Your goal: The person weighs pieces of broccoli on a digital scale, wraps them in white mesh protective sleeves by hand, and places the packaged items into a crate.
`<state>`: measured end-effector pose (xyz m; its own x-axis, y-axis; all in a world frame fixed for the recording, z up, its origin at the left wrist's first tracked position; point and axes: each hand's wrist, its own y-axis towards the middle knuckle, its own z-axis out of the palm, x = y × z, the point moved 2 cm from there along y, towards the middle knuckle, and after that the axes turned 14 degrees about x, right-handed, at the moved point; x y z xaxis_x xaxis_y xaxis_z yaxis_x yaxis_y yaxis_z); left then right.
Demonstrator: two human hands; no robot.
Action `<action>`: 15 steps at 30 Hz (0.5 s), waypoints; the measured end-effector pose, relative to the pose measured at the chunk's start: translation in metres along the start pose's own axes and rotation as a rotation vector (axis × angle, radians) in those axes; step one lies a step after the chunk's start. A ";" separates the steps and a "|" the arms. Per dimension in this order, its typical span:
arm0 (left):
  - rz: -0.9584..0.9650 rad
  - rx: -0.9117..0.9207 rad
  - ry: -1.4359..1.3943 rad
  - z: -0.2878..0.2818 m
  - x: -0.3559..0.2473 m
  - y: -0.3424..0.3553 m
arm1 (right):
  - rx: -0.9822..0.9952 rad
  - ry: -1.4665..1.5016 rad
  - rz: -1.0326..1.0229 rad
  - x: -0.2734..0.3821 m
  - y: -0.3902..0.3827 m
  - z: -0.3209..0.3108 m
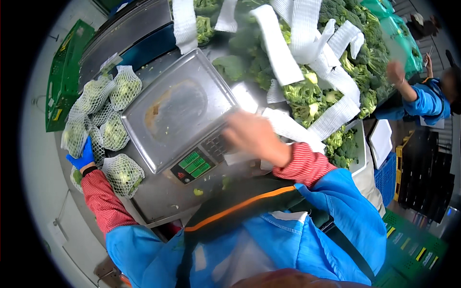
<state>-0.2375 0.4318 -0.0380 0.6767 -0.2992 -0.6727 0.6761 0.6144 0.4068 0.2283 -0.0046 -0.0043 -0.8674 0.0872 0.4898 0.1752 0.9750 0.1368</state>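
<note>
My left hand (84,154), in a blue glove, grips a broccoli head in white netting (75,135) at the near left end of a pile. More netted broccoli heads (126,89) lie stacked beyond it, and one (123,174) sits just right of my wrist. My bare right hand (252,137) hovers by the right corner of the scale, smeared by motion, so its fingers cannot be made out. The steel scale (177,108) has a bare, stained pan and a lit green display (194,164). White net sleeves (277,45) lie over loose broccoli (305,103) to the right.
A green crate (69,72) stands at the far left. On the right, a co-worker in blue (422,103) reaches a hand (396,73) toward the broccoli heap, beside green plastic bags (398,38). A white tub (359,149) and a blue crate (384,177) stand lower right.
</note>
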 end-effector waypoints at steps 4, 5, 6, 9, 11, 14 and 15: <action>-0.010 -1.023 0.197 0.072 0.053 0.010 | -0.234 -0.568 0.348 -0.068 -0.026 -0.092; -0.030 -1.148 0.076 0.069 0.065 -0.001 | -0.276 -0.674 0.423 -0.083 -0.030 -0.105; -0.023 -1.154 0.082 0.077 0.076 -0.008 | -0.275 -0.667 0.415 -0.103 -0.032 -0.107; -0.052 -1.092 0.109 0.096 0.112 -0.015 | -0.047 -0.292 0.527 -0.169 -0.035 -0.106; -0.012 -0.982 0.188 0.091 0.121 -0.029 | 0.007 0.135 0.453 -0.195 -0.030 -0.106; -0.112 -0.956 0.250 0.128 0.139 -0.033 | 0.066 0.065 0.468 -0.168 -0.025 -0.116; -0.179 -0.931 0.319 0.145 0.144 -0.037 | 0.107 -0.003 0.473 -0.150 -0.025 -0.118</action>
<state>-0.1232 0.2603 -0.0604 0.3854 -0.3171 -0.8665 0.1699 0.9474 -0.2712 0.4091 -0.0662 0.0202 -0.7055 0.5268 0.4740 0.5022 0.8436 -0.1901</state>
